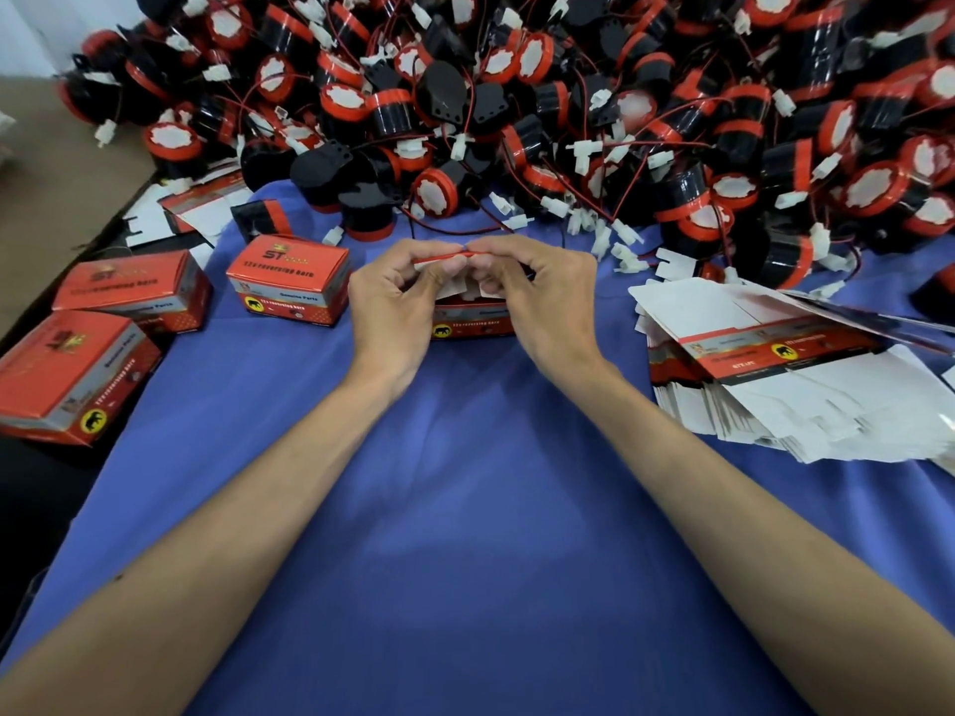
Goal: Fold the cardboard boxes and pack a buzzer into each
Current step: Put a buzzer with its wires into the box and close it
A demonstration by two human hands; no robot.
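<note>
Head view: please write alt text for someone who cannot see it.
The left hand and right hand pinch the top flap of a small red box on a blue cloth. Three closed boxes lie to the left, flat unfolded boxes to the right, and a pile of buzzers behind.

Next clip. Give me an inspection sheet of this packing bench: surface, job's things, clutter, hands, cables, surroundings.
Surface: blue cloth covering the table.
Job's things: half-closed box at centre; three closed boxes at left; stack of flat box blanks at right; pile of buzzers along the far side.
Clutter: loose blanks at the cloth's far left corner.
Grippers: left hand and right hand both pinch the half-closed box's top flap.
Cables: buzzer leads, red and black, tangled through the pile; white connectors spill onto the cloth.
Surroundings: brown surface at left; pale wall behind.
</note>
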